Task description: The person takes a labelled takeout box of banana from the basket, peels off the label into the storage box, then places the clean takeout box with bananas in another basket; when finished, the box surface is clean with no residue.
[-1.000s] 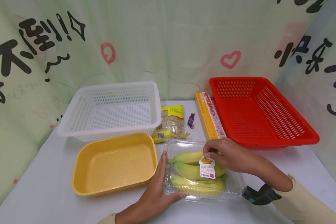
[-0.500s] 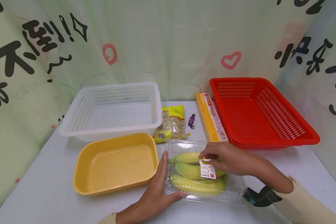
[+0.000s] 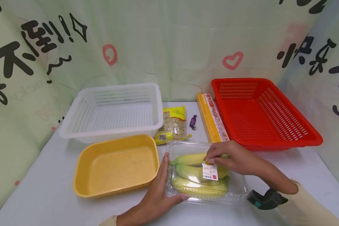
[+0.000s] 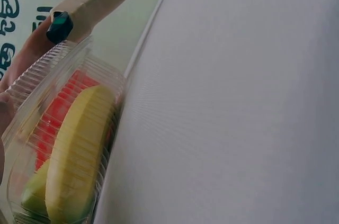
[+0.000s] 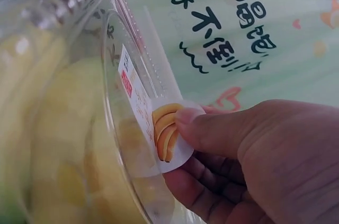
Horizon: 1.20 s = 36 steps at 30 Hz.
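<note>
A clear plastic clamshell box (image 3: 186, 197) holding several yellow-green bananas (image 3: 195, 172) lies on the white table. A white sticker label (image 3: 210, 171) with a banana picture is on its lid. My right hand (image 3: 231, 157) pinches the label's top edge between thumb and fingers. In the right wrist view, that end of the label (image 5: 172, 134) stands up from the lid, while its lower part lies against it. My left hand (image 3: 155, 196) rests at the box's near left corner, fingers straight along the left side and thumb on the front rim. The left wrist view shows the box's ribbed side (image 4: 69, 144).
A yellow tub (image 3: 115, 166) stands left of the box, with a white basket (image 3: 113, 131) behind it. Farther back lie a yellow food packet (image 3: 173, 125), a purple-wrapped candy (image 3: 193, 122) and a pasta box (image 3: 212, 119). At the back right is a red basket (image 3: 260, 119).
My right fingers shifted left and down over the label's banana picture, then slightly back right, and now pinch its top edge. The left hand and the box have stayed in place.
</note>
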Available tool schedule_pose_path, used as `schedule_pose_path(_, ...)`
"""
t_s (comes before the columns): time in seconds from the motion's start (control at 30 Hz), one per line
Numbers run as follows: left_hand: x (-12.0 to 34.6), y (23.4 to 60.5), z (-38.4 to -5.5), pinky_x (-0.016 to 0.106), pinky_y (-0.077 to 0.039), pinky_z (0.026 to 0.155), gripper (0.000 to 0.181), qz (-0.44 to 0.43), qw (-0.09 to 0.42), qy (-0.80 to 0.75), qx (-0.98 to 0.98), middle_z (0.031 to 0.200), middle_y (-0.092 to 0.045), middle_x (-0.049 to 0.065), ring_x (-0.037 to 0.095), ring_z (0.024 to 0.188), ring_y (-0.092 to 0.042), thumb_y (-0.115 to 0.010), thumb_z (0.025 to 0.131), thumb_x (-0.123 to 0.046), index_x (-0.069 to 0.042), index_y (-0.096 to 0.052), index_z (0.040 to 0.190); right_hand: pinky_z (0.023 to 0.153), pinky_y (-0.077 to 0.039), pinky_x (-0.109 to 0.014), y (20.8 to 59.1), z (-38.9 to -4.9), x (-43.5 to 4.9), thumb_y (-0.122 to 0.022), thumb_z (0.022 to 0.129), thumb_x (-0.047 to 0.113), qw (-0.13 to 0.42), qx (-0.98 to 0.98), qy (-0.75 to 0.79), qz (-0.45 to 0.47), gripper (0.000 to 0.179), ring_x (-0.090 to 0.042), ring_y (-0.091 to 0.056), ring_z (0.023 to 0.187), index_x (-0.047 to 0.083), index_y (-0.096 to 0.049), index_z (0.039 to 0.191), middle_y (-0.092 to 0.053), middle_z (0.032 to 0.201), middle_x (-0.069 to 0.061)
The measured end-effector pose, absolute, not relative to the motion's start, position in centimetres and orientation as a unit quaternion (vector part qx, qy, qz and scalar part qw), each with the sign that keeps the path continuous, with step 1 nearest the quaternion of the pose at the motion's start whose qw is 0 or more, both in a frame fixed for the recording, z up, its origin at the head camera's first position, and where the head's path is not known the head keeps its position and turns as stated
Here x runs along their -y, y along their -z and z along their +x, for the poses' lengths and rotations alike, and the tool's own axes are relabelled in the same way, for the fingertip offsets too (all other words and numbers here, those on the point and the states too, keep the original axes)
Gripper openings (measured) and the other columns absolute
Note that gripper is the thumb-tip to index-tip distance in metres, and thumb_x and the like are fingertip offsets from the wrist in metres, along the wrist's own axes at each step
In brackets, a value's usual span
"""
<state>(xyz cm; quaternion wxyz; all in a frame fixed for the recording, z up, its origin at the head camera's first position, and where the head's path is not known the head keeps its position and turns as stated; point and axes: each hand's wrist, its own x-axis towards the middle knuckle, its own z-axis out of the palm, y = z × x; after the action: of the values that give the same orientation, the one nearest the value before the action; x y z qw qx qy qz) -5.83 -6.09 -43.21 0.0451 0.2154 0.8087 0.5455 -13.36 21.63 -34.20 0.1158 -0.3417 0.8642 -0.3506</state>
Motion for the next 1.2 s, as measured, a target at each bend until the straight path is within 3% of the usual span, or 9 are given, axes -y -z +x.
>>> schedule_pose_path(0.37, 6.0, 43.3, -6.0, 0.038, -0.009, 0.116, 0.117, 0.224, 0.040, -0.561, -0.796, 0.162, 0.007, -0.003, 0.014, 0.147, 0.000, -0.079, 0.080, -0.040, -0.023, 0.007, 0.157, 0.079, -0.055, -0.026, 35.3, -12.8, -22.8, -0.069, 0.091, 0.012, 0.106, -0.847, 0.432, -0.293, 0.017, -0.016, -0.063, 0.097, 0.007, -0.077, 0.105, -0.072, 0.102, 0.003)
schedule_pose_path(0.7, 6.1, 43.3, -6.0, 0.044, -0.010, 0.116, 0.116, 0.215, 0.050, -0.562, -0.797, 0.162, 0.008, -0.005, 0.011, 0.146, 0.002, -0.079, 0.081, -0.041, -0.025, 0.009, 0.156, 0.075, -0.057, -0.031, 35.8, -13.0, -23.3, -0.067, 0.091, 0.006, 0.108, -0.818, 0.487, -0.287, 0.018, -0.014, -0.063, 0.096, -0.001, -0.074, 0.106, -0.070, 0.103, -0.016)
schedule_pose_path(1.2, 6.1, 43.5, -5.9, 0.039, -0.010, 0.116, 0.114, 0.240, 0.028, -0.559, -0.793, 0.163, 0.005, 0.002, 0.018, 0.147, -0.001, -0.079, 0.082, -0.037, -0.020, 0.006, 0.157, 0.080, -0.055, -0.029, 36.3, -13.9, -25.0, -0.056, 0.093, -0.009, 0.135, -0.738, 0.558, -0.355, 0.022, -0.016, -0.062, 0.097, -0.003, -0.072, 0.107, -0.069, 0.102, -0.015)
